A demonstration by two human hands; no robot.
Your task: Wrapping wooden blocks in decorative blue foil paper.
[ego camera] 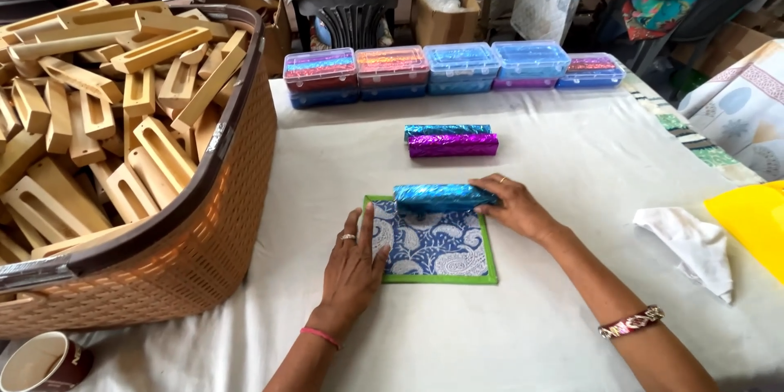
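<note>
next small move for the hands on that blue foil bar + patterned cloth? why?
Probably roll the blue foil bar toward the person: it lies across the patterned cloth at its far edge, the right hand touches its end, and the left hand pins the cloth's left edge flat.

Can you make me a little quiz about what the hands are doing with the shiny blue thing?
1. True or false: the shiny blue bar lies on the patterned cloth.
2. Which hand touches the bar: A left hand, B right hand?
3. What fills the brown basket?

Key: 1 true. 2 B; the left hand rests flat on the cloth's left edge. 3 Wooden frames with slots.
</note>
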